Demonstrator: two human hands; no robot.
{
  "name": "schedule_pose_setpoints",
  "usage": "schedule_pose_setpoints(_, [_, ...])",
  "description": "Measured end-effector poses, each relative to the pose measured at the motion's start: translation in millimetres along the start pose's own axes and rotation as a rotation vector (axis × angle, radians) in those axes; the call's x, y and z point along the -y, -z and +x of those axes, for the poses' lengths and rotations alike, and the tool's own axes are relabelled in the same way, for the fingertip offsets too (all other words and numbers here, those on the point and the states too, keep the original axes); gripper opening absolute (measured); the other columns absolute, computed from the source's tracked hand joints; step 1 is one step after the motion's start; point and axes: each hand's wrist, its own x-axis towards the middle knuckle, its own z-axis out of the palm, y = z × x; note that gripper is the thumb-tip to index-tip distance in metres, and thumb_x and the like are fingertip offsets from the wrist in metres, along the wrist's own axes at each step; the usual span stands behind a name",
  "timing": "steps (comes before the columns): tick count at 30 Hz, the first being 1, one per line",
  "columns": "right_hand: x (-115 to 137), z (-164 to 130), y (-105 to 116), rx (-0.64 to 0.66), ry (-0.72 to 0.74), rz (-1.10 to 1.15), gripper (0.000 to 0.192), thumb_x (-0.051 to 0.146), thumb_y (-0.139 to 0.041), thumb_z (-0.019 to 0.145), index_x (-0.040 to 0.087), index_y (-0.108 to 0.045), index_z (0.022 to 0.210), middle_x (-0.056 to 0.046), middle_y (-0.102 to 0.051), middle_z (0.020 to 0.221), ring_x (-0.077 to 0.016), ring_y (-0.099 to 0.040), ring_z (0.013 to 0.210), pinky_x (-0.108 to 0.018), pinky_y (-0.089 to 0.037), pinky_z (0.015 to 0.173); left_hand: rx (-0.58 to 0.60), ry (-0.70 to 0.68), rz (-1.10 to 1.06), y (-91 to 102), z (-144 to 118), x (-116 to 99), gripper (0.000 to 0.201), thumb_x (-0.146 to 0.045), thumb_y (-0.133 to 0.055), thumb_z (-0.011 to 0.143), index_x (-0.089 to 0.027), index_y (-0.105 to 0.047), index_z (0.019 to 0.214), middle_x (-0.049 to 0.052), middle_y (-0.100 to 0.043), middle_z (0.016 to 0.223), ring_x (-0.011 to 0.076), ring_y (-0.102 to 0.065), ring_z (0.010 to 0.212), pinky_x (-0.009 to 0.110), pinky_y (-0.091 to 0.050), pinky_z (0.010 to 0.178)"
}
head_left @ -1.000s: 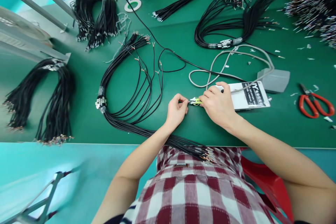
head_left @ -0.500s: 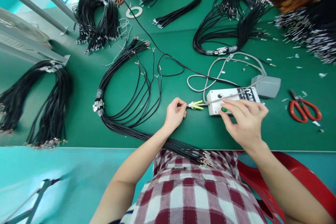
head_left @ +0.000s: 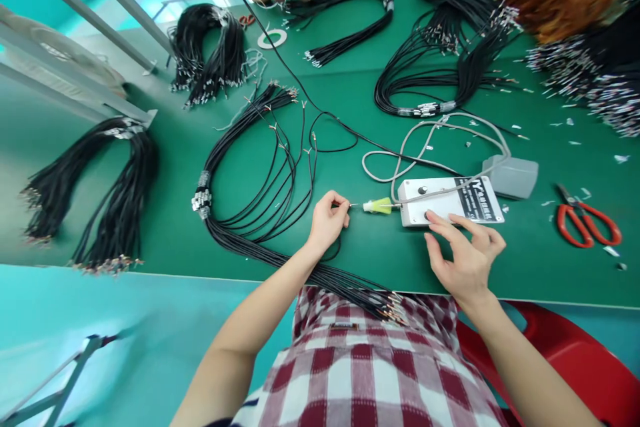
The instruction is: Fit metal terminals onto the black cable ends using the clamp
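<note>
Here the left hand (head_left: 327, 221) pinches a thin wire end (head_left: 350, 205) by the yellow clip (head_left: 379, 206); the right hand (head_left: 465, 257) hovers spread at the white box (head_left: 447, 201).

A thin black wire (head_left: 336, 205) is pinched at its end, just left of the white box's (head_left: 450, 201) yellow-green clip (head_left: 379, 206).

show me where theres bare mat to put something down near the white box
Bare green mat lies between the white box and the red scissors, and along the near edge between the left hand and right hand. Crowded: the looped black cable bundle left, and grey cord behind the box.
</note>
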Motion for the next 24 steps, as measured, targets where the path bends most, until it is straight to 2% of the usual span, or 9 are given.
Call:
schedule_pose_setpoints(4, [14,-5,5,0.024,0.064,0.111,0.028,0.016,-0.072,0.084,0.027,-0.061,0.108,-0.004,-0.078,0.112,-0.0275,-0.066,0.109,-0.045,-0.039,0.096,-0.064,-0.074,-0.036,30.0,16,-16,0.029,-0.036,-0.076,0.076,-0.017,-0.054,0.077,-0.004,-0.058,0.059,0.0082,-0.057,0.047,0.020,-0.041,0.046])
schedule_pose_setpoints(9, [24,-16,3,0.178,0.159,0.280,0.027,0.013,-0.067,0.087,0.026,-0.060,0.109,-0.004,-0.076,0.117,-0.0239,-0.068,0.107,-0.043,-0.043,0.094,-0.449,-0.226,-0.159,107.9,61,-81,0.023,-0.023,-0.061,0.091,-0.018,-0.049,0.072,-0.005,-0.055,0.059,0.0059,-0.052,0.054,0.021,-0.044,0.058])
schedule_pose_setpoints(12, [21,-18,0,0.197,0.099,0.307,0.026,0.013,-0.067,0.088,0.025,-0.061,0.110,-0.006,-0.075,0.118,-0.0252,-0.066,0.110,-0.043,-0.045,0.095,-0.500,-0.366,-0.091,116.5,52,-92,0.016,-0.025,-0.053,0.097,-0.021,-0.052,0.082,-0.003,-0.061,0.075,0.0081,-0.057,0.071,0.024,-0.046,0.071])
schedule_pose_setpoints(13, [20,-18,-1,0.201,0.083,0.315,0.025,0.013,-0.067,0.088,0.025,-0.062,0.109,-0.007,-0.075,0.118,-0.0253,-0.066,0.110,-0.043,-0.045,0.095,-0.366,-0.440,0.045,107.3,39,-86,0.012,-0.028,-0.055,0.097,-0.021,-0.055,0.087,-0.002,-0.062,0.080,0.0098,-0.057,0.073,0.026,-0.046,0.071])
schedule_pose_setpoints(14, [20,-18,-2,0.205,0.073,0.322,0.025,0.013,-0.067,0.088,0.024,-0.062,0.109,-0.007,-0.075,0.118,-0.0253,-0.066,0.110,-0.043,-0.046,0.095,-0.110,-0.484,0.233,93.3,22,-76,0.013,-0.033,-0.056,0.097,-0.021,-0.059,0.093,0.000,-0.062,0.084,0.0113,-0.056,0.074,0.027,-0.045,0.070])
schedule_pose_setpoints(16, [19,-18,-4,0.219,0.067,0.334,0.024,0.013,-0.067,0.087,0.024,-0.063,0.109,-0.007,-0.075,0.118,-0.0251,-0.066,0.110,-0.043,-0.046,0.095,0.257,-0.438,0.358,58.7,-19,-51,0.017,-0.033,-0.074,0.084,-0.019,-0.065,0.086,0.003,-0.064,0.081,0.0153,-0.059,0.073,0.029,-0.047,0.069])
schedule_pose_setpoints(18, [20,-18,-5,0.227,0.070,0.344,0.024,0.013,-0.066,0.088,0.023,-0.063,0.109,-0.007,-0.075,0.118,-0.0248,-0.065,0.110,-0.043,-0.046,0.095,0.751,-0.493,0.664,27.3,-55,-27,0.007,-0.026,-0.065,0.091,-0.019,-0.066,0.091,0.007,-0.065,0.091,0.0189,-0.060,0.085,0.032,-0.048,0.077])
schedule_pose_setpoints(20, [21,-18,-6,0.232,0.072,0.351,0.023,0.012,-0.066,0.088,0.023,-0.062,0.109,-0.007,-0.075,0.118,-0.0245,-0.065,0.111,-0.043,-0.046,0.096,0.924,-0.542,0.934,7.8,-78,-11,0.012,-0.019,-0.053,0.097,-0.018,-0.064,0.098,0.008,-0.064,0.097,0.0206,-0.059,0.092,0.034,-0.046,0.081])
schedule_pose_setpoints(24, [20,-20,-6,0.245,0.066,0.369,0.024,0.012,-0.065,0.089,0.022,-0.061,0.111,-0.007,-0.074,0.119,-0.0246,-0.063,0.112,-0.043,-0.047,0.095,0.915,-0.564,1.076,0.4,-83,-7,0.019,-0.018,-0.042,0.101,-0.017,-0.060,0.095,0.008,-0.062,0.097,0.0207,-0.056,0.090,0.034,-0.044,0.080])
